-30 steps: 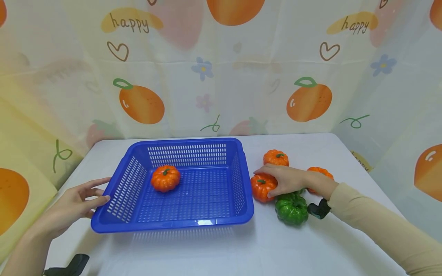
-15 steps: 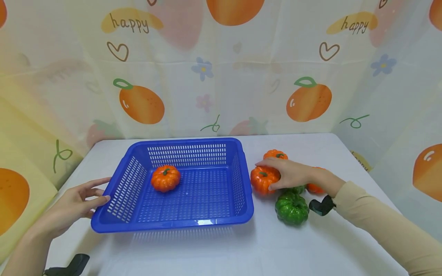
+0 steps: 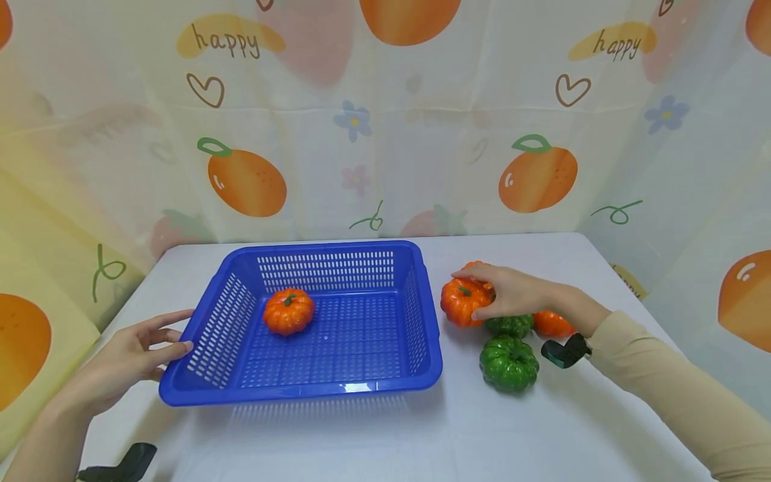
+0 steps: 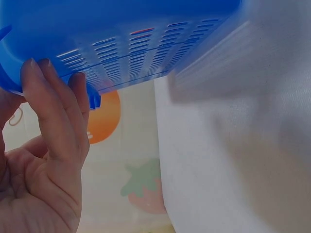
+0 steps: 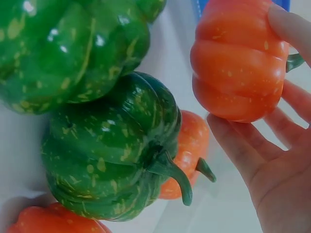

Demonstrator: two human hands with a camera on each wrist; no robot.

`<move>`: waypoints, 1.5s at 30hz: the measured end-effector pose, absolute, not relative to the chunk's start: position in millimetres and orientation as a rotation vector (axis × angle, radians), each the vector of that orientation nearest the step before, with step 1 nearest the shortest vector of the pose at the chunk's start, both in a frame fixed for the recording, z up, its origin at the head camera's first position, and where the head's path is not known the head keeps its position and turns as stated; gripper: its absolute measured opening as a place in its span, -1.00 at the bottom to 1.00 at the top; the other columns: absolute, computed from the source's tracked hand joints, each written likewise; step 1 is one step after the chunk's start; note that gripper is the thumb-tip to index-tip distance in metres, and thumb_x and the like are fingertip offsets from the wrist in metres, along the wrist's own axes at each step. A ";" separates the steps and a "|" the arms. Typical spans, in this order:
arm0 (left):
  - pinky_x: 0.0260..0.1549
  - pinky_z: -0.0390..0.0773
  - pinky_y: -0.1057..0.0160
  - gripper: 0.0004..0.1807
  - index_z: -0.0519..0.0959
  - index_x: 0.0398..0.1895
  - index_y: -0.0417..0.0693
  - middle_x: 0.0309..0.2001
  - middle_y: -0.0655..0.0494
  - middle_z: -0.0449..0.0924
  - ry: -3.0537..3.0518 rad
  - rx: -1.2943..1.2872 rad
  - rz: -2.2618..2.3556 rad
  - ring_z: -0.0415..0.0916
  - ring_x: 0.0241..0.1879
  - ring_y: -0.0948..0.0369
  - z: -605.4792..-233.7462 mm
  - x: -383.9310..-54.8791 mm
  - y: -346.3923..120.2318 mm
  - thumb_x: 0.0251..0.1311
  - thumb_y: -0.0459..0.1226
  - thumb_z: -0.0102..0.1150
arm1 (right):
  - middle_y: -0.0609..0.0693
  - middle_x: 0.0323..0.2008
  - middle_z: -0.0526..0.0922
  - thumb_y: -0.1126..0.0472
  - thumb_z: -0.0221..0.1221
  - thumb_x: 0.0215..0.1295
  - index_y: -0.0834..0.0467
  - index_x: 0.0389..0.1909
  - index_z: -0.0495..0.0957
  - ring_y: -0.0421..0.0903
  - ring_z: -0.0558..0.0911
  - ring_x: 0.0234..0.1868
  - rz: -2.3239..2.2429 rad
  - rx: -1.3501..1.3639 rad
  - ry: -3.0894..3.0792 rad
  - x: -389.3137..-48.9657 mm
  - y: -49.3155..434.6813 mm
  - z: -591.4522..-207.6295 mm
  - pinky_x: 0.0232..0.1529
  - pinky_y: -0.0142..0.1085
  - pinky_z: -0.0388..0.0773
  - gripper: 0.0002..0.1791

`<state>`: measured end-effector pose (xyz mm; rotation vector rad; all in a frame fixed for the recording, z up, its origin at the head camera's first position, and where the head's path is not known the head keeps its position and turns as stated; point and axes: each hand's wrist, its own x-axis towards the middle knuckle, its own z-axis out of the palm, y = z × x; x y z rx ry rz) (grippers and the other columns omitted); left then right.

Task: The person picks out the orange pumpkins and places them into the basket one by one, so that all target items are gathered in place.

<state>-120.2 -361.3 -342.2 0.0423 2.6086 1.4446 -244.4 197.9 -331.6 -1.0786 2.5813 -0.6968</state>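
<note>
My right hand (image 3: 518,291) grips an orange pumpkin (image 3: 464,301) with a green stem, just right of the basket. In the right wrist view, thumb and fingers close around this pumpkin (image 5: 240,63) from two sides. At the left side, my left hand (image 3: 135,351) pinches the rim of a blue plastic basket (image 3: 301,393), thumb on top. The left wrist view has those fingers (image 4: 53,102) bent up against the basket's outer edge. Inside the basket, toward its left, sits another orange pumpkin (image 3: 289,311).
Two green pumpkins (image 3: 509,363) stand on the white table (image 3: 385,445), one behind the other, right of the basket. An orange pumpkin (image 3: 551,325) lies farther right, partly covered by my right arm. One more orange pumpkin (image 3: 476,265) shows behind my right hand. A printed curtain (image 3: 391,134) hangs behind.
My right hand has moved back and slightly right with the orange pumpkin, uncovering more of the rear green pumpkin. Left hand and basket have stayed still.
</note>
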 end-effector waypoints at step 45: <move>-0.40 0.64 0.15 -0.27 0.07 0.38 -0.18 -0.31 0.11 0.50 2.618 -0.013 1.417 0.58 -0.40 0.16 -339.9 -120.5 -358.9 0.21 -0.20 0.14 | -0.01 0.19 0.35 0.03 0.29 0.09 0.02 0.33 0.20 -0.01 0.37 0.13 -0.757 -1.152 2.583 -257.1 168.1 -271.9 0.03 -0.13 0.48 -0.23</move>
